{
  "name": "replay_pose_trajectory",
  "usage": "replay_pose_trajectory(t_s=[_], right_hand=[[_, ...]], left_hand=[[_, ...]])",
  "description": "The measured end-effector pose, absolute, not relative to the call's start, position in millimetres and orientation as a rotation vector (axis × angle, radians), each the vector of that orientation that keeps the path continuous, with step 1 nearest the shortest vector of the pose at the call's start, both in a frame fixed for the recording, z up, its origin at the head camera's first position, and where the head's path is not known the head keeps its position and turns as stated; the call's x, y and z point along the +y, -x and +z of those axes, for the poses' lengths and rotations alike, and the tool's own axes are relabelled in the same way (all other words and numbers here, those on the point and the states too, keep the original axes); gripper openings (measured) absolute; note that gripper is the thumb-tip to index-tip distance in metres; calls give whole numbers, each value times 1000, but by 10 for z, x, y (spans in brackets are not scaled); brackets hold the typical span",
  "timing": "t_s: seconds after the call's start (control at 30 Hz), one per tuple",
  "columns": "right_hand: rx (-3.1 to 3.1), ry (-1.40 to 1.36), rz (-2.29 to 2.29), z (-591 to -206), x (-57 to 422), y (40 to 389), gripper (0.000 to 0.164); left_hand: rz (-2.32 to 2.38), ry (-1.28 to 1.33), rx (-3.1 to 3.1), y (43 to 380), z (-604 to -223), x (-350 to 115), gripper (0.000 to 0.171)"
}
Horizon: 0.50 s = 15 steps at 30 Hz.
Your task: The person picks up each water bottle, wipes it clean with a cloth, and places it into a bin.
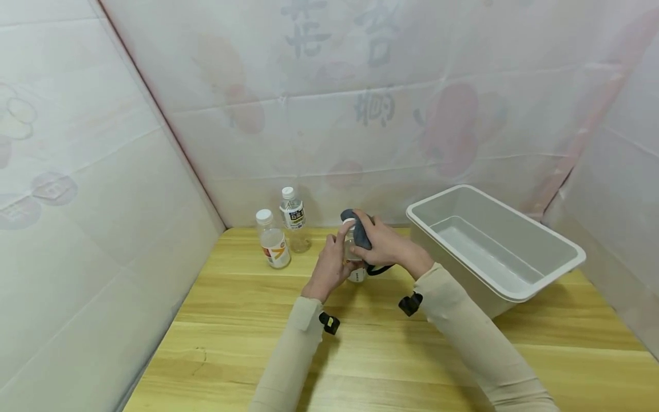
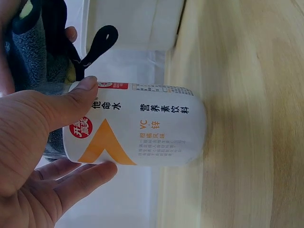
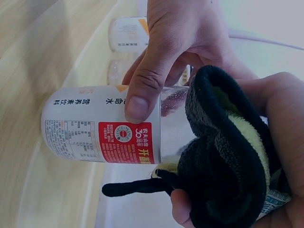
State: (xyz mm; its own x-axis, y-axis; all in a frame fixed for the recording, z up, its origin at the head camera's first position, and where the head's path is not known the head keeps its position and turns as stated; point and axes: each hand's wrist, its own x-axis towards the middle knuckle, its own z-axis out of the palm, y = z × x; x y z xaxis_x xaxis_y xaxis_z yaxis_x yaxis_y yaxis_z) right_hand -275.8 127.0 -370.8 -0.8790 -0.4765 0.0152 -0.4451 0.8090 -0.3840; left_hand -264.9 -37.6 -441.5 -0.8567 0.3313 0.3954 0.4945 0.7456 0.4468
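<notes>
My left hand [image 1: 329, 264] holds a clear plastic bottle with a white label [image 2: 142, 126] around its body, thumb on one side and fingers on the other. The bottle stands upright, its base right at the wooden tabletop [image 1: 370, 355]. In my right hand [image 1: 386, 243] is a dark grey cloth [image 3: 223, 156] with black edging and a black hanging loop [image 3: 133, 187], bunched against the bottle's clear upper part. The white cap [image 1: 349, 222] shows between the hands in the head view. Part of the bottle's neck is hidden by the cloth.
Left of my hands stand two more capped bottles: a short one with a white and orange label [image 1: 277, 252] and a taller clear one [image 1: 294, 220] behind it. A deep light-grey plastic bin [image 1: 443, 246] sits on the right. Printed fabric walls [image 1: 319, 137] enclose the table.
</notes>
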Motion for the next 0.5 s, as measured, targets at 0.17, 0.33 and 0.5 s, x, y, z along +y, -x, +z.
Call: replay_pose_trajectory(t_s=[0.17,0.33,0.5], right_hand=[[2853,683,-652,-3696,1297,2751,77],[2811,633,-708,-3702,1339,2742,73],[2801,612,-709,-3728,1367,2730,72]], left_hand=[[-784,653,-2646,2642,-4407,-354,92],[-770,670,-2646,2642,-4410,-326,91],[-748,680,-2626,2634,-4415,-306,91]])
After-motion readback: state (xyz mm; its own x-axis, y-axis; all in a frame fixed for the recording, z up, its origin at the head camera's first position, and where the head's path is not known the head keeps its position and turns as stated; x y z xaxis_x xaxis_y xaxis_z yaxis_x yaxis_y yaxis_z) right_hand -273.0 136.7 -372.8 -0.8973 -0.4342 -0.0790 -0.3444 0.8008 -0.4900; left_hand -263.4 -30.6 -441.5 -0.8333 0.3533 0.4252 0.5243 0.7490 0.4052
